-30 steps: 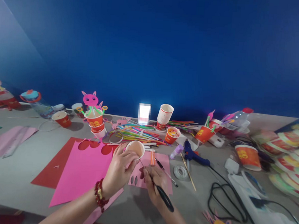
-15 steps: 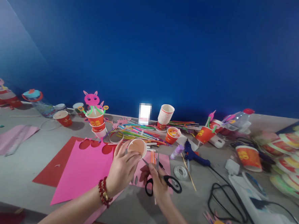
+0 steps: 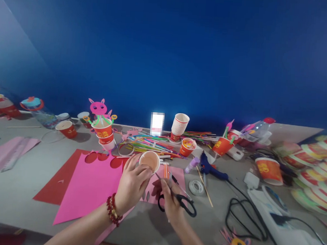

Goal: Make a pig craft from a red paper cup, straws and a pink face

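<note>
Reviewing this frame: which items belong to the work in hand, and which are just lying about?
In use, judging by the grip:
- paper cup, held in the left hand
- scissors, held in the right hand

Apparently just lying about, touched by neither hand:
- blue glue gun
- tape roll
- purple tube
- red-capped bottle

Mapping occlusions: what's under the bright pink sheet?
Red paper shows left of the pink sheet and through its notched top edge; whatever else lies beneath is covered.
</note>
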Motion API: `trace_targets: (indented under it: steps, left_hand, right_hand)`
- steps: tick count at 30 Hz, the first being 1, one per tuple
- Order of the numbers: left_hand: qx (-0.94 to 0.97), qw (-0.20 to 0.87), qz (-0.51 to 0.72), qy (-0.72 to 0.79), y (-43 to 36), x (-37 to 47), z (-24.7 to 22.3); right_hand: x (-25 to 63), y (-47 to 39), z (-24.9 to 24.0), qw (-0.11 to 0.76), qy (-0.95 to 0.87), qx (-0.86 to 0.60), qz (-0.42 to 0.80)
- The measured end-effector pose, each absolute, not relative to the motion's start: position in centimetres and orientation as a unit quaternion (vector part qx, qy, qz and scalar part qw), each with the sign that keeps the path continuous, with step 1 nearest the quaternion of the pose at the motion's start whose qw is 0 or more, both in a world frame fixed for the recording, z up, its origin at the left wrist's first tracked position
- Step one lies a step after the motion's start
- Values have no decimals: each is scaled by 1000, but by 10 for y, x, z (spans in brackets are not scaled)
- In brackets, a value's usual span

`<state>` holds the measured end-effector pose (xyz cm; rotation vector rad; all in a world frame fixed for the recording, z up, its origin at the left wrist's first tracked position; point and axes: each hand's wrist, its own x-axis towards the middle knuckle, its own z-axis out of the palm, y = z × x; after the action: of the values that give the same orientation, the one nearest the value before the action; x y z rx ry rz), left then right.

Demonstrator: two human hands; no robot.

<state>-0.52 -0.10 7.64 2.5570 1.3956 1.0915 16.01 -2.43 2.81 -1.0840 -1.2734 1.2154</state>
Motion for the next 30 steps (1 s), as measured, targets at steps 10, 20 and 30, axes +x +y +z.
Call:
trace_targets:
  steps: [10, 20, 30]
  left_hand:
    - [827, 2, 374, 418, -5, -4, 61]
    - [803, -27, 368, 468, -7, -10, 65]
    - [755, 193, 397, 485, -6, 3, 53]
  right_hand:
    - [152, -25, 27, 521, -439, -429, 593]
    - [173, -18, 38, 450, -730, -461, 228]
    - [169, -21, 41, 457, -749, -430, 213]
